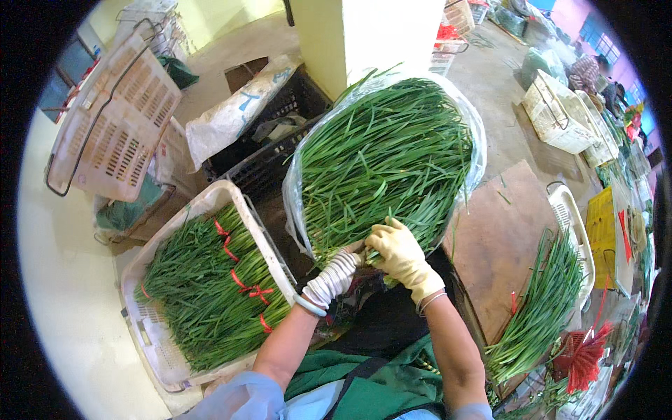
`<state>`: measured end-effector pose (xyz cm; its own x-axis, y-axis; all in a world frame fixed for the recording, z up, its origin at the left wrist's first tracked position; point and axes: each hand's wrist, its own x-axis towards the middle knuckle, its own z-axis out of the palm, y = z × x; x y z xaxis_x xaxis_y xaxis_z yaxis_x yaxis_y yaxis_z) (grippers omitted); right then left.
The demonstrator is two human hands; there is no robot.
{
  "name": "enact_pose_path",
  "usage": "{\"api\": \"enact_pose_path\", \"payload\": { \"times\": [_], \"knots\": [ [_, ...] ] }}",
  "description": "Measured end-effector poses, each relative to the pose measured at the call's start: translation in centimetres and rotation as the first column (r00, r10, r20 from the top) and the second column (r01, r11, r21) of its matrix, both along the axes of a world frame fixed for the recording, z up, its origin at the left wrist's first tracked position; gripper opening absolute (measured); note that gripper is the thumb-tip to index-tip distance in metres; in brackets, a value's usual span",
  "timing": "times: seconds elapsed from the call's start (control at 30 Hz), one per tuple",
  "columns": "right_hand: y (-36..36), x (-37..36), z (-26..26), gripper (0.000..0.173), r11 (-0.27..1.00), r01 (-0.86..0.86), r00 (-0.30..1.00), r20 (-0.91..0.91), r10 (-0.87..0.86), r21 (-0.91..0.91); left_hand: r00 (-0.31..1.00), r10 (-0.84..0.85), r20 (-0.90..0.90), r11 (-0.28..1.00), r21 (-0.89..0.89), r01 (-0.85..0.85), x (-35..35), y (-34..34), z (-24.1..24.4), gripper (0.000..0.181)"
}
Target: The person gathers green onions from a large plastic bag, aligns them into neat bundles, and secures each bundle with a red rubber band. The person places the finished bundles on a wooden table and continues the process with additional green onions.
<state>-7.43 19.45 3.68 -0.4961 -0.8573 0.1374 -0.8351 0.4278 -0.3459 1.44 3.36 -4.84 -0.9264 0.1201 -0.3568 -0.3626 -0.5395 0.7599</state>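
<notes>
A large heap of long green leafy stems, probably garlic chives (388, 152), fills a container lined with clear plastic (479, 136) in front of me. At its near edge my left hand (338, 270), in a pale cuffed glove, holds the stem ends of a small bunch. My right hand (399, 254), in a cream rubber glove, meets it there with bent fingers on the same bunch. The fingertips of both hands are partly hidden. Bundles tied with red ties (210, 289) lie in a white plastic crate (286, 273) on the left.
On the right, more stems (546, 294) lie on a brown board (504, 226), beside red ties (588, 357). A tilted crate (118, 121) and a black crate (268, 157) stand at the left. Behind are a pillar (391, 37), white crates (559, 113) and people (585, 73).
</notes>
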Motion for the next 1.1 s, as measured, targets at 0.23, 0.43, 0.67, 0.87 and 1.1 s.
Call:
{"api": "enact_pose_path", "payload": {
  "times": [0.23,0.43,0.67,0.87,1.1],
  "knots": [
    [-0.5,0.9,-0.2,0.057,0.973,0.227,0.964,-0.137,-0.230,-0.034,1.000,0.006,-0.010,1.000,0.012,-0.006,-1.5,-1.1,-1.3,0.039],
    [-0.4,-0.1,-0.9,0.020,0.975,0.114,0.993,-0.055,-0.105,0.190,0.998,0.051,-0.035,0.755,-0.653,-0.061,-0.6,0.1,2.0,0.038],
    [-0.4,-0.6,2.6,0.008,0.991,0.063,0.973,-0.215,-0.088,-0.122,0.855,-0.517,-0.051,-0.414,-0.859,-0.301,-2.4,4.7,-3.3,0.079],
    [-1.9,-1.3,16.7,0.012,0.842,-0.019,0.979,-0.179,-0.093,-0.539,0.866,-0.497,0.051,-0.414,-0.891,-0.186,-3.8,5.7,-5.4,0.091],
    [3.3,0.1,35.4,0.013,0.454,0.061,0.984,-0.022,-0.177,-0.889,0.862,-0.392,0.320,-0.295,-0.932,0.212,-2.3,7.4,11.4,0.097]
  ]
}}
